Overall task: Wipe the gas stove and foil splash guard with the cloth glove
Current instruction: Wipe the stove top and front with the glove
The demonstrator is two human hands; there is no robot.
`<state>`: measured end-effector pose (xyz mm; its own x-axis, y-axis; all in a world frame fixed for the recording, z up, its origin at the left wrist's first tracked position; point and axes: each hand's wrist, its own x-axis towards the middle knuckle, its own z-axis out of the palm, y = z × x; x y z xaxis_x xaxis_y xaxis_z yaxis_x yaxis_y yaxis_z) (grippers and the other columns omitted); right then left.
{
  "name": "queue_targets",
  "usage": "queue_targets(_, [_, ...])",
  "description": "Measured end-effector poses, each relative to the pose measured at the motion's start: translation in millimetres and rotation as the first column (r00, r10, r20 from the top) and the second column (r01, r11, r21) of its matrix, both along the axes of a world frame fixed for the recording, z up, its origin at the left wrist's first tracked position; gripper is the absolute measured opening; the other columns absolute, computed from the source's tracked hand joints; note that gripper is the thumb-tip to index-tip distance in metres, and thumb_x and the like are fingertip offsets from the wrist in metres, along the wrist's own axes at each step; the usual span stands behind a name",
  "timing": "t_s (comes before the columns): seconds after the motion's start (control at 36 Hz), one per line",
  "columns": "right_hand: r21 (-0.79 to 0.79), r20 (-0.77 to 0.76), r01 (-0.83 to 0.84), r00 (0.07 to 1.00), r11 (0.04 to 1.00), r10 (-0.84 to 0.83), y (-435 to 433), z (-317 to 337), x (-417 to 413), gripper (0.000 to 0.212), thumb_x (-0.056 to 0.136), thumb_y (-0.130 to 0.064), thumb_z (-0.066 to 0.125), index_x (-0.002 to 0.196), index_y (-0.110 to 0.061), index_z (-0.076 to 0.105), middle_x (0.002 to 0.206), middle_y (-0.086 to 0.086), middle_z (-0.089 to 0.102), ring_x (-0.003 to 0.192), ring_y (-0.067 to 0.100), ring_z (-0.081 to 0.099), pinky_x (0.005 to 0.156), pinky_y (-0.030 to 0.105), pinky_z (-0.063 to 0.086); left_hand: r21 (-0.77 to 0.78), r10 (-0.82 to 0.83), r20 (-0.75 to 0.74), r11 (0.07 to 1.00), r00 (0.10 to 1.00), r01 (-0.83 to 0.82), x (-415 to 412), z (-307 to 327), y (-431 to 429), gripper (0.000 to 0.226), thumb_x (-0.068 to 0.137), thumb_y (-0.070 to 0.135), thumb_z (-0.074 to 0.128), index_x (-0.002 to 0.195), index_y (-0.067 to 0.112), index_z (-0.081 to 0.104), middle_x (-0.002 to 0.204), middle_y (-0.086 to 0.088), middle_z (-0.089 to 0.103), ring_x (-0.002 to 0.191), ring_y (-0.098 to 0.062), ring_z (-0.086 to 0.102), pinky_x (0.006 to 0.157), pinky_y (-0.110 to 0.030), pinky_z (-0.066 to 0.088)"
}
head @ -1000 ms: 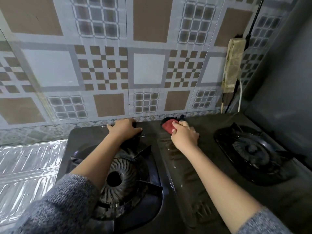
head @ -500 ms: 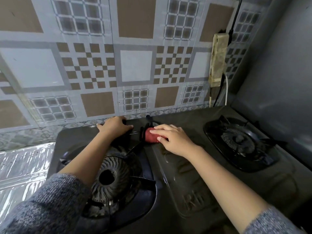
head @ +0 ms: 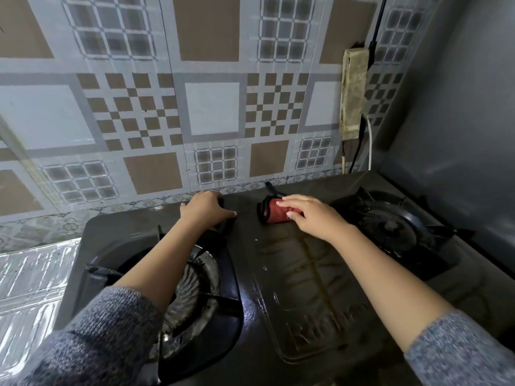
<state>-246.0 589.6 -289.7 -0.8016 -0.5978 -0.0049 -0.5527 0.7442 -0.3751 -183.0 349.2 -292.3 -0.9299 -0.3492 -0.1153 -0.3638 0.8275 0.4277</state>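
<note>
Relative to the gas stove [head: 301, 277], the cloth glove [head: 274, 213] has shifted slightly rightward since half a second ago, away from the left hand [head: 206, 208]. The glove is red with black trim, bunched up, and lies on the stove's centre panel close to the stove's rear edge. The right hand [head: 309, 218] presses on it from the stove's right side with fingers [head: 292, 203] extended nearly straight across the fabric, not wrapped round it. The left hand rests at the stove's rear, behind the left burner well [head: 220, 324], with fingers bent downward and thumb pointing toward the glove; whether it holds anything cannot be determined. Both forearms extend from grey knit sleeves.

The left burner well contains a ribbed burner head [head: 192, 288] under a black pan support. The right burner well [head: 415, 215] contains a dark burner head and its support. The stove's centre panel looks wet and bears embossed lettering.

The foil splash guard [head: 33, 288] lies flat left of the stove. Behind the stove stands a patterned tile wall [head: 211, 107], with a power strip [head: 354, 93] above the stove's rear right corner.
</note>
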Motion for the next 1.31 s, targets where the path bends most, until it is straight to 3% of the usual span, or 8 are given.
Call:
queue_targets(0.19, [0.053, -0.069, 0.286, 0.957, 0.957, -0.282, 1, -3, 3, 0.038, 0.096, -0.031, 0.039, 0.133, -0.037, 0.044, 0.144, -0.011, 0.041, 0.129, 0.018, 0.042, 0.093, 0.037, 0.043, 0.028, -0.004, -0.013, 1.000, 1.000, 0.004, 4, -1, 2, 0.052, 0.077, 0.051, 0.067, 0.118, 0.020, 0.057, 0.115, -0.007, 0.061, 0.104, -0.028, 0.057, 0.095, -0.051, 0.045])
queue_targets(0.31, [0.053, -0.109, 0.408, 0.910, 0.912, -0.401, -4, -5, 16, 0.039, 0.097, -0.032, 0.037, 0.136, -0.035, 0.041, 0.144, -0.005, 0.041, 0.125, 0.023, 0.044, 0.091, 0.037, 0.043, 0.024, -0.025, -0.010, 0.999, 1.000, 0.025, 9, 0, 1, 0.056, 0.078, 0.050, 0.067, 0.123, 0.020, 0.055, 0.120, -0.007, 0.058, 0.110, -0.029, 0.054, 0.098, -0.050, 0.042])
queue_targets(0.5, [0.132, -0.187, 0.589, 0.805, 0.797, -0.564, -15, 1, 46, 0.038, 0.097, -0.031, 0.034, 0.134, -0.026, 0.042, 0.132, 0.008, 0.048, 0.116, 0.030, 0.050, 0.079, 0.034, 0.040, 0.050, -0.113, 0.000, 0.992, 0.994, 0.113, 14, -1, -5, 0.059, 0.079, 0.049, 0.067, 0.127, 0.018, 0.053, 0.124, -0.008, 0.057, 0.114, -0.030, 0.052, 0.100, -0.049, 0.042])
queue_targets(0.67, [0.127, -0.220, 0.643, 0.761, 0.755, -0.611, -26, 2, 75, 0.039, 0.096, -0.030, 0.037, 0.133, -0.024, 0.045, 0.129, 0.010, 0.048, 0.112, 0.030, 0.051, 0.072, 0.031, 0.033, 0.024, -0.170, 0.010, 0.985, 0.985, 0.169, 17, -1, -11, 0.061, 0.079, 0.051, 0.065, 0.129, 0.018, 0.051, 0.123, -0.010, 0.056, 0.110, -0.030, 0.053, 0.095, -0.047, 0.046])
queue_targets(0.97, [0.127, -0.211, 0.585, 0.805, 0.801, -0.555, -61, -5, 101, 0.039, 0.096, -0.027, 0.037, 0.134, -0.028, 0.042, 0.134, 0.005, 0.043, 0.112, 0.027, 0.049, 0.074, 0.032, 0.036, -0.046, -0.216, -0.028, 0.976, 0.976, 0.215, 24, -5, -16, 0.066, 0.081, 0.056, 0.059, 0.136, 0.023, 0.044, 0.136, -0.007, 0.050, 0.122, -0.029, 0.048, 0.100, -0.047, 0.042])
queue_targets(1.31, [0.104, -0.165, 0.301, 0.945, 0.948, -0.282, -44, -3, 107, 0.041, 0.094, -0.026, 0.040, 0.133, -0.038, 0.042, 0.145, -0.009, 0.037, 0.123, 0.023, 0.045, 0.092, 0.036, 0.040, -0.038, -0.179, -0.046, 0.983, 0.983, 0.178, 29, -9, -14, 0.065, 0.082, 0.054, 0.059, 0.137, 0.022, 0.045, 0.143, -0.004, 0.045, 0.128, -0.028, 0.044, 0.105, -0.046, 0.037])
